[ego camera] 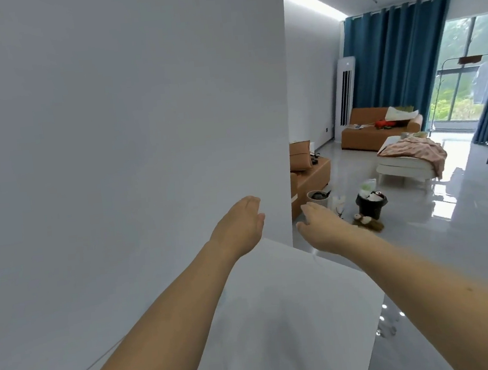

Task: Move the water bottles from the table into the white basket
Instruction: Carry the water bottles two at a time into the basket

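Both my arms stretch forward at about chest height. My left hand point(239, 226) is in front of a white wall, palm down, fingers held together and holding nothing. My right hand point(322, 224) is just past the wall's corner, also flat and holding nothing. A white surface point(283, 316) lies below my forearms. No water bottles and no white basket can be made out in this view.
A white wall point(124, 122) fills the left half and ends in a corner point(288, 150). Beyond it are a glossy grey floor point(423, 241), a black bin point(371, 203), a white pot point(318, 198), a brown sofa point(378, 128), a low white table point(409, 161) with cloth, and blue curtains point(397, 54).
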The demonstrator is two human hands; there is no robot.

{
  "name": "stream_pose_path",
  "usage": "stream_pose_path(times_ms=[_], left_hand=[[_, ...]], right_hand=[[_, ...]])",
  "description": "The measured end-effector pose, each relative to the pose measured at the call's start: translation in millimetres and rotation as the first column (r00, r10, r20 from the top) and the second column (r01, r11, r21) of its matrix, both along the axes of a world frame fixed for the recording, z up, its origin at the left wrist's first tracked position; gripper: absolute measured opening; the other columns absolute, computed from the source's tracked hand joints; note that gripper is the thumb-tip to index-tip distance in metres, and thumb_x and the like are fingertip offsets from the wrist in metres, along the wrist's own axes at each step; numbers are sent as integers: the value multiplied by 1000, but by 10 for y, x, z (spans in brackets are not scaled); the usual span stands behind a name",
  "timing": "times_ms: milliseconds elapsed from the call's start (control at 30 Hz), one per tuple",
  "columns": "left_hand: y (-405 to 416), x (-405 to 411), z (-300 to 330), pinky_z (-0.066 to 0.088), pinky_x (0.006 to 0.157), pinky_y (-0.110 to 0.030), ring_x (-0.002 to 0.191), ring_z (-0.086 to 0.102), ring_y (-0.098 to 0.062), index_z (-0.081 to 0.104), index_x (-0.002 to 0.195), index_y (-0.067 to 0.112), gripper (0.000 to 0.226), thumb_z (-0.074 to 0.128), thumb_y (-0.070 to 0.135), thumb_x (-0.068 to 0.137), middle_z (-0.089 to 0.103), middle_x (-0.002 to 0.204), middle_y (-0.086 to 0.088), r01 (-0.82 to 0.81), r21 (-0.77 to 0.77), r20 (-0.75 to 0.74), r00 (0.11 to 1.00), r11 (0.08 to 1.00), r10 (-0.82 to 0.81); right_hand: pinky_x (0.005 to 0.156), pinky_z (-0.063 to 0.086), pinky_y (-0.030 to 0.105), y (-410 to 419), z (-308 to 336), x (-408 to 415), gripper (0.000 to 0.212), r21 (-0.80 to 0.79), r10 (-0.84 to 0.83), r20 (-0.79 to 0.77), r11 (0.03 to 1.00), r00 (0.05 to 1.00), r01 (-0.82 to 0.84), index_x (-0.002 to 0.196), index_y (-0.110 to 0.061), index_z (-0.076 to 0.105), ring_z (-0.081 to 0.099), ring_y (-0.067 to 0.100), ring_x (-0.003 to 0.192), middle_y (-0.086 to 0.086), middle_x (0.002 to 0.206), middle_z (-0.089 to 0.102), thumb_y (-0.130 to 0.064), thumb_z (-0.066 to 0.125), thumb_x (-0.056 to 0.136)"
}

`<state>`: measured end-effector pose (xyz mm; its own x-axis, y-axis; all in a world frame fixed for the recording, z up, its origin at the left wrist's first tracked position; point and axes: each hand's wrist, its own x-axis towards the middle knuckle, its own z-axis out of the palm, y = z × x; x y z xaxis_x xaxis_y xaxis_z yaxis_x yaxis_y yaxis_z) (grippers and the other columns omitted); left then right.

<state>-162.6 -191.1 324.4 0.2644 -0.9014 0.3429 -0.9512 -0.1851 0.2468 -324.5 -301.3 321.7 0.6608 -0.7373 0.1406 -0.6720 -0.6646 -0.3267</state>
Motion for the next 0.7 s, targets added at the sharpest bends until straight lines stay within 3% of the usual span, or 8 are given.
stream_pose_path(times_ms=[133, 333, 533, 700], left_hand=[[-224, 245, -164, 27, 110, -33, 141, 29, -20, 30, 147, 9, 49, 34, 29, 103, 31, 155, -6, -137, 21, -34, 990, 990, 138], [-197, 635, -311, 34, 104, -33, 132, 40, -23, 37, 142, 5, 45, 37, 27, 103, 41, 147, -10, -406, 53, -77, 909, 913, 409], [302, 1020, -531, 29, 107, -33, 136, 36, -26, 31, 147, 5, 50, 37, 28, 103, 34, 153, -12, -631, 190, -143, 740, 752, 657], [603, 1399, -623, 31, 106, -32, 137, 38, -26, 32, 147, 5, 53, 39, 32, 101, 38, 152, -11, -780, 191, -396, 495, 596, 774]], right_hand=[[99, 40, 40, -421, -142, 333, 32, 51, 110, 23, 993, 994, -111, 121, -5, 49, 48, 29, 112, 12, 123, 52, -22, 39, 97], [114, 24, 38, -806, -362, 989, 49, 145, 312, -2, 940, 950, -308, 142, 1, 33, 28, 30, 139, 16, 152, 32, -26, 34, 101], [111, 25, 37, -589, -725, 1717, 47, 262, 508, -29, 835, 861, -484, 140, 2, 35, 30, 31, 138, 17, 150, 34, -24, 35, 102], [105, 29, 36, -379, -875, 2225, 43, 353, 594, -1, 753, 804, -556, 136, 3, 38, 36, 31, 132, 17, 144, 39, -22, 36, 100]])
